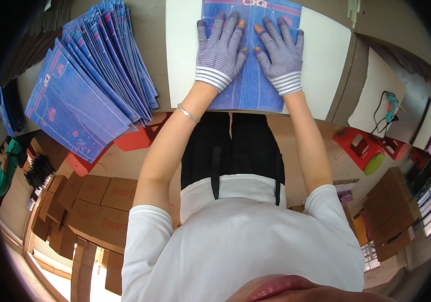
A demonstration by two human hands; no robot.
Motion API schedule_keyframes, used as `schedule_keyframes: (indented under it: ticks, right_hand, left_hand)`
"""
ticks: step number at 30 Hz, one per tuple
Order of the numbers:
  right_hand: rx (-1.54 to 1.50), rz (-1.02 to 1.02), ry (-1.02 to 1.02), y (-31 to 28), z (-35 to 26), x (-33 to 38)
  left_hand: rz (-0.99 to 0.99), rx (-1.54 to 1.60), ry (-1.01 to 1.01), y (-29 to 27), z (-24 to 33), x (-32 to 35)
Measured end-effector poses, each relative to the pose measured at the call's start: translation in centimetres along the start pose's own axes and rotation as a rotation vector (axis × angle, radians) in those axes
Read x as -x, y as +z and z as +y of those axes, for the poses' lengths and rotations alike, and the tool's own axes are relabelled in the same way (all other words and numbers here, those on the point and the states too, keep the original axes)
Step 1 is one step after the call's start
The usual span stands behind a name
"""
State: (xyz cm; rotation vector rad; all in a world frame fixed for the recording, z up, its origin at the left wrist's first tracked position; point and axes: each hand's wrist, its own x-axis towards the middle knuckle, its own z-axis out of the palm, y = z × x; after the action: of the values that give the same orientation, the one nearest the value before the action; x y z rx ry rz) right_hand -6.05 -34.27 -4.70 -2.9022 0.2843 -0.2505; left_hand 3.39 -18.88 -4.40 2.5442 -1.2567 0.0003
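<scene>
A blue sheet with a denim-like print (248, 93) lies flat in front of me on a white board (181, 65). My left hand (220, 53), in a grey-and-white striped glove with some bare fingertips, presses on its left half with fingers spread. On the right half rests my right hand (282, 59), gloved the same way, palm down and fingers apart. Both thumbs point toward the middle of the sheet. Neither hand grips anything. The far edge of the sheet runs out of the picture at the top.
To the left, a fanned stack of similar blue printed sheets (87, 85) overhangs the grey table's (147, 55) near edge. A green tool with a black cord (390, 106) lies on a pale surface at right. Red stools (359, 146) and cardboard boxes (97, 211) stand below and behind.
</scene>
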Motion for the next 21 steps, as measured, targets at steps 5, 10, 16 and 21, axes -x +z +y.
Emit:
schedule_keyframes:
  ticks: [5, 10, 16, 21]
  right_hand:
    - [0.005, 0.011, 0.017, 0.0, 0.2, 0.1]
    - [-0.016, 0.008, -0.006, 0.1, -0.4, -0.1]
    - [-0.017, 0.01, 0.003, 0.2, -0.2, -0.1]
    - [0.04, -0.002, -0.002, -0.3, 0.0, -0.2]
  left_hand:
    - [-0.036, -0.003, 0.149, -1.5, -1.0, -2.0]
    - [0.083, 0.026, 0.344, -0.4, -6.8, -10.8]
    - [-0.195, 0.171, 0.354, -2.4, -1.7, 0.7]
    - [-0.945, 0.791, -0.212, -3.3, 4.0, 24.3]
